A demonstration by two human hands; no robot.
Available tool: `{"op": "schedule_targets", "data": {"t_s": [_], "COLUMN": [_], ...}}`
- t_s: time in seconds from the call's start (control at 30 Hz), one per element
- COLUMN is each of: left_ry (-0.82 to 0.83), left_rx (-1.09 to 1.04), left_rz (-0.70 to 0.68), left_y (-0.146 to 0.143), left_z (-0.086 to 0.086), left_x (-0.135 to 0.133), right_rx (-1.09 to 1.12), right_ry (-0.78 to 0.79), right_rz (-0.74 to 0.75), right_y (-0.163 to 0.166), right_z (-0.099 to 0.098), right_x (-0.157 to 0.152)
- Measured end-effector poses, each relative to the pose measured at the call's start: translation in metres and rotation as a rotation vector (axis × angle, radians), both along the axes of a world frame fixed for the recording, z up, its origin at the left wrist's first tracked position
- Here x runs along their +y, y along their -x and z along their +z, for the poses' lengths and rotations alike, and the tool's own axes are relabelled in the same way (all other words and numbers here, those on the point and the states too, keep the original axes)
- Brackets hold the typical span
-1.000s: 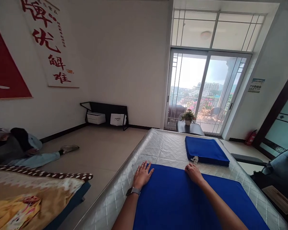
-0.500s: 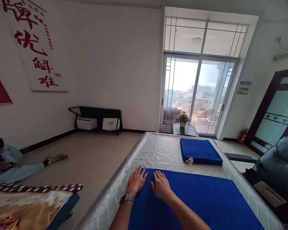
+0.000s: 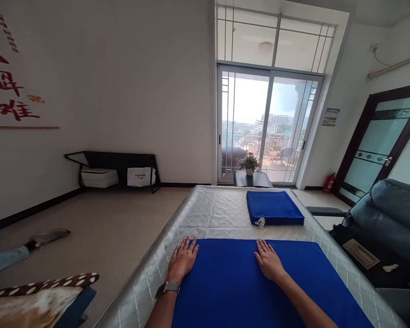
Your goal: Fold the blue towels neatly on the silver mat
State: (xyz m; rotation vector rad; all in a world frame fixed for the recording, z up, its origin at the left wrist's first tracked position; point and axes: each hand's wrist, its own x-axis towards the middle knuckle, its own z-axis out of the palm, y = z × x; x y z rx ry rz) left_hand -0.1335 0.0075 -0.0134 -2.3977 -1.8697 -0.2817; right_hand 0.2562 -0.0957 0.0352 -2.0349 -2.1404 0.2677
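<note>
A blue cloth [image 3: 225,282] lies spread flat over the near part of a mattress-like surface with a silvery quilted cover [image 3: 205,209]. At the cloth's far left corner rests my left hand [image 3: 182,260], palm down, fingers stretched, with a watch on the wrist. My right hand [image 3: 269,260] lies flat on the cloth near the middle of its far edge, fingers extended. Neither hand grips anything. Beyond them sits a stack of folded blue cloths [image 3: 273,207], with white tags [image 3: 260,222] showing at its near left corner.
A small black table [image 3: 253,179] with a potted plant [image 3: 249,163] stands beyond the far end. On the right is a dark armchair [image 3: 389,218]. A person's leg [image 3: 10,259] stretches over the floor at left, behind a spotted fabric [image 3: 41,286]. A low black shelf [image 3: 119,166] lines the wall.
My right hand has slid rightward along the cloth's far edge, away from my left hand. My left hand stays at the corner. The view has turned slightly right.
</note>
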Motion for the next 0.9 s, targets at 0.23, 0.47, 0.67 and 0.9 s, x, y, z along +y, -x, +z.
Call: {"op": "schedule_targets", "data": {"t_s": [0.23, 0.47, 0.67, 0.9], "left_ry": [0.020, 0.016, -0.023, -0.038], "left_rx": [0.116, 0.157, 0.195, 0.077], "left_rz": [-0.003, -0.036, -0.056, 0.028], "left_y": [0.009, 0.015, 0.018, 0.003], "left_z": [-0.021, -0.027, -0.028, -0.010], "left_x": [0.012, 0.017, 0.017, 0.007], "right_rx": [-0.115, -0.139, -0.180, -0.245], "right_ry": [-0.033, -0.076, -0.086, -0.083], "right_rz": [-0.169, -0.244, -0.242, -0.260], "right_y": [-0.174, -0.236, -0.242, -0.233], "right_z": [-0.011, -0.029, -0.043, -0.022], "right_x": [-0.030, -0.039, -0.032, -0.031]}}
